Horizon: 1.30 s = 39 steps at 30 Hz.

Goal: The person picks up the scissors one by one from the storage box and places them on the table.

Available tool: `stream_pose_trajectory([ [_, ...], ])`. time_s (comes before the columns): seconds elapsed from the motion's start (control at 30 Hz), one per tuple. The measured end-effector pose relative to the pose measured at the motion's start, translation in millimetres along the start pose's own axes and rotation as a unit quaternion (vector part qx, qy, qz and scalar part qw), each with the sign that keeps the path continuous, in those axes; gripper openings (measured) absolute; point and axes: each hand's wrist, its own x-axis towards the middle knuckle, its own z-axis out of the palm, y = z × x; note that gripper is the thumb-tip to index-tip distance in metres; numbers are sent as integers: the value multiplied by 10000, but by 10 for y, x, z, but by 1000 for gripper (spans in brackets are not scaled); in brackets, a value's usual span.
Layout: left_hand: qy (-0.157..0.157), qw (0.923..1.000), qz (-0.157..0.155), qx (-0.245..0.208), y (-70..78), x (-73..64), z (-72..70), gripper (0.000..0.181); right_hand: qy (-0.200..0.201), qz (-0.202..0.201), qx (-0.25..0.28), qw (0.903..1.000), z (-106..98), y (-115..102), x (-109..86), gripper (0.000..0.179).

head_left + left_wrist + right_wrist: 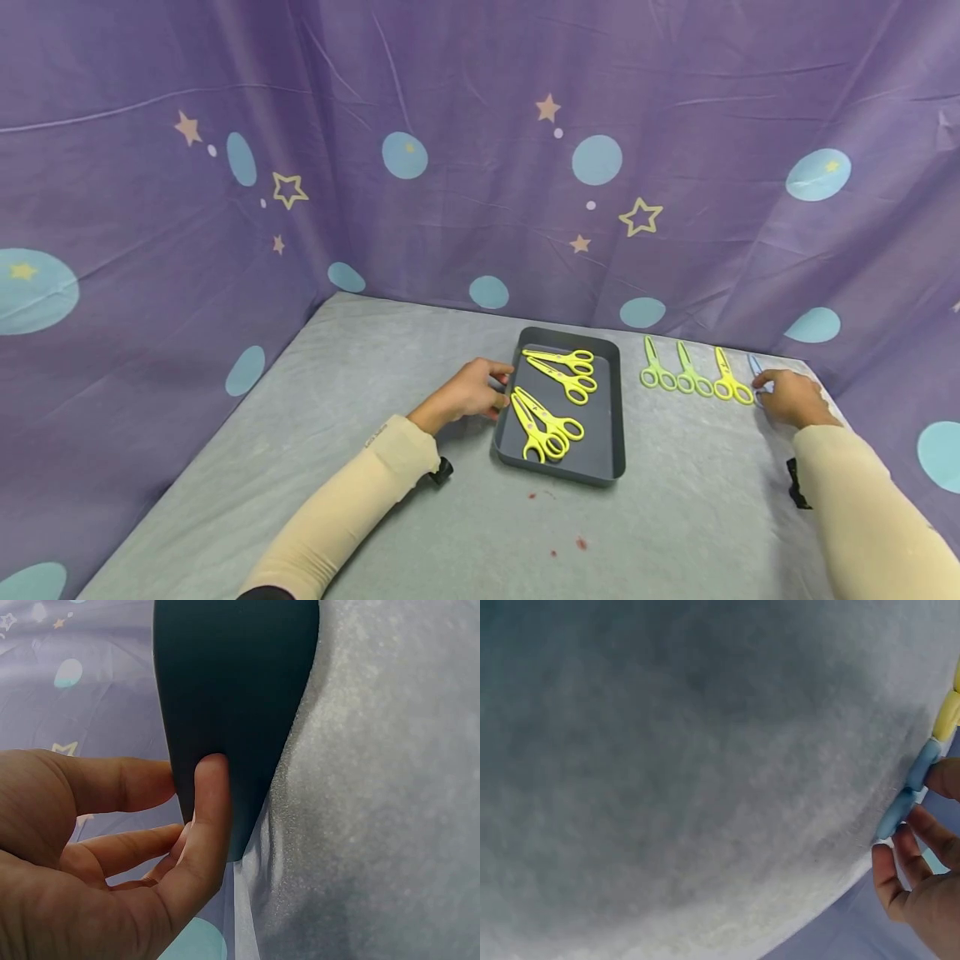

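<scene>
Grey cloth (300, 433) — blue scissors (904, 802) lie against right fingers (933, 834).

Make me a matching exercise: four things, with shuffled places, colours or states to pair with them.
1. Tray
2. Left hand
3. Blue scissors
4. Leftmost scissors in the row

A. Green
B. Touched by the right hand
C. Contains yellow scissors
D. Against the tray's left side

Pairs: 1-C; 2-D; 3-B; 4-A
</scene>
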Motion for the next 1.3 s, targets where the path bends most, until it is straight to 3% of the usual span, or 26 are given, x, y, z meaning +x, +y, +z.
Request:
stream_pose_trajectory([
  [0.23, 8, 10000, 31, 8, -22, 14, -1, 64, 435, -624, -335, 9965, -62, -100, 18, 32],
  [0.5, 14, 10000, 68, 60, -10, -3, 35, 63, 570, -1217, -482, 9898, -79, -338, 37, 30],
  [0.7, 13, 10000, 75, 27, 3, -4, 37, 63, 958, -1963, -538, 9744, -26, -599, 23, 25],
  [0.97, 68, 10000, -21, 59, -8, -6, 17, 63, 1266, -2595, -487, 9562, 61, -1011, -89, 24],
  [1.3, 68, 10000, 14, 20, -11, 6, 15, 63, 1677, -3436, -431, 9230, 98, -1529, -311, 22],
])
